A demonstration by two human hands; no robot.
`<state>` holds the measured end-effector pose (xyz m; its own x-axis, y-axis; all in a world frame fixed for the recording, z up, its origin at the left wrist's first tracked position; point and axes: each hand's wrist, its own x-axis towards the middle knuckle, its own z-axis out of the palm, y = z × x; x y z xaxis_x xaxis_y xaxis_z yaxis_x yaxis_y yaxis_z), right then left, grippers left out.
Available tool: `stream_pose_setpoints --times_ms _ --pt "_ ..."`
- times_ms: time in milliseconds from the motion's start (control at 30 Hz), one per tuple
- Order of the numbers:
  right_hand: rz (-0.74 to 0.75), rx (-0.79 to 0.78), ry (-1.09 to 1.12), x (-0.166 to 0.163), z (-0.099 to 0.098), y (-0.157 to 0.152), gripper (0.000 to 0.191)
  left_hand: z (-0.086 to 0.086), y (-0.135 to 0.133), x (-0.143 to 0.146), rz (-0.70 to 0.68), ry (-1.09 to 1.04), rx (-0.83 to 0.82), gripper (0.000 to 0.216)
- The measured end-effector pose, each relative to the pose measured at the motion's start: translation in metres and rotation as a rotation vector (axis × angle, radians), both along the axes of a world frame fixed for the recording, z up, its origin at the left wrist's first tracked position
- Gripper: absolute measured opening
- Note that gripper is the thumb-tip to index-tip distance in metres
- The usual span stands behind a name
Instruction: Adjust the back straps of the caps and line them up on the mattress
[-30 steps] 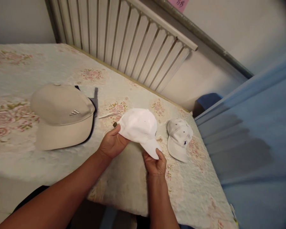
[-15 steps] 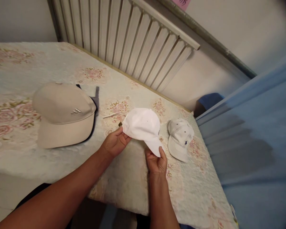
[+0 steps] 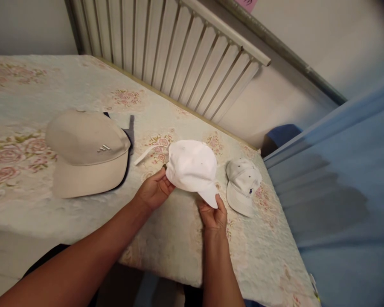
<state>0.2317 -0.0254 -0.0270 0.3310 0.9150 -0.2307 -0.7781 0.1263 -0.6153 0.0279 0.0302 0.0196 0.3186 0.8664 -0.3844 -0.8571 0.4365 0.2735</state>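
Note:
A white baseball cap (image 3: 192,164) is held between my two hands above the flowered bed cover, its brim towards the lower right. My left hand (image 3: 156,189) pinches the cap's back edge, close to a small dark buckle. Out to the left from there hangs the loose white strap (image 3: 145,155). My right hand (image 3: 215,213) grips the tip of the brim, thumb on top and fingers underneath. Left of my hands lies a larger beige cap (image 3: 86,147) with a three-stripe logo. To the right rests a smaller off-white cap (image 3: 243,183) with a dark embroidered mark.
The flowered cover (image 3: 169,238) spreads beneath the caps. Along its far side stands a white radiator (image 3: 166,51) against the wall. A blue curtain (image 3: 339,192) hangs down the right side, with a dark blue object (image 3: 283,135) behind its edge.
The white cap has tilted and risen slightly, its crown turning more towards me. More of its loose strap shows at the left. Both hands keep their grip.

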Motion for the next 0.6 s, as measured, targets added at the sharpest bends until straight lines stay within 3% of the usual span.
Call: stream_pose_setpoints --times_ms 300,433,600 --pt "-0.060 0.046 0.020 0.001 -0.002 0.005 0.051 -0.008 -0.005 -0.003 -0.040 0.065 -0.046 0.018" --pt "-0.143 0.018 0.024 0.003 -0.007 0.012 0.035 -0.014 -0.009 -0.001 -0.121 0.116 -0.036 0.015" --pt "-0.127 0.019 0.015 0.006 -0.014 0.016 0.023 -0.023 -0.017 0.001 -0.217 0.140 0.055 0.013"
